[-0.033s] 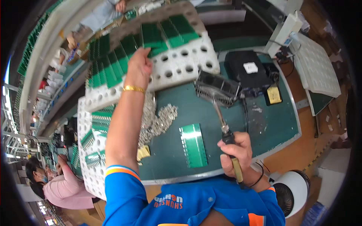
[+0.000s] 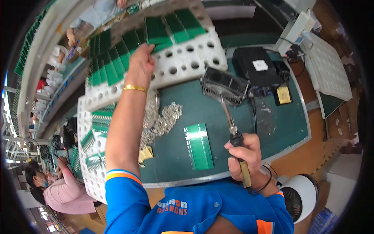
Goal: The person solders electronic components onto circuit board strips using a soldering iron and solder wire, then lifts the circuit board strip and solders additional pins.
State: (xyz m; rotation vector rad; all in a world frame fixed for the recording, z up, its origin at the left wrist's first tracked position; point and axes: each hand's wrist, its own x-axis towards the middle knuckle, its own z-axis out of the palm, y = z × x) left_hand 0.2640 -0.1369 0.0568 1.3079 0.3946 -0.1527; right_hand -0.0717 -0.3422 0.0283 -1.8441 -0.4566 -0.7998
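My right hand (image 2: 246, 158) is wrapped round a soldering iron (image 2: 235, 136), its metal tip pointing away from me, close to a black fan unit (image 2: 224, 86). My left hand (image 2: 142, 62) reaches far over the white foam block (image 2: 179, 64), fingers curled in a pinch at the near edge of a green circuit board (image 2: 157, 31). The fingertips partly hide the contact. Several more boards lie overlapping in a row on that foam. A single green board (image 2: 199, 146) rests flat on the table before me, left of the iron.
A heap of small silvery parts (image 2: 165, 119) lies beside my left forearm, near a yellow sponge (image 2: 145, 154). A black box (image 2: 255, 72) and a holder with a yellow pad (image 2: 283, 94) stand at the right. Another foam block (image 2: 87, 128) holds boards. A co-worker in pink (image 2: 70, 193) sits at left.
My left hand has shifted slightly, and its fingers are more curled at the board's edge. My right hand keeps its hold on the soldering iron. The whole view has moved a little.
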